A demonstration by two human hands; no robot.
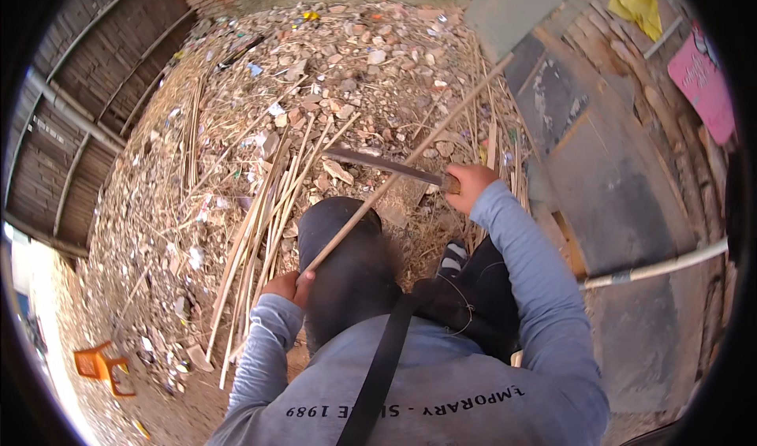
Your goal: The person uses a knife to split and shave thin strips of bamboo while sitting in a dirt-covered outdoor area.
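Observation:
My left hand (289,288) is closed around the near end of a long bamboo strip (441,126), which slants across my raised knee toward the far right. In my right hand (471,186) is the handle of a machete (378,162). Its long dark blade points left and crosses the strip beyond my knee; whether the edge touches the strip I cannot tell. Left of my knee lies a loose bundle of pale split bamboo strips (264,217) on the ground.
Stones and broken brick (347,83) cover the ground ahead. Dark boards (623,201) lie over logs at right, near a pink panel (702,83) and a yellow sack (635,6). A woven bamboo wall (87,67) stands at left, an orange plastic chair (98,363) at lower left.

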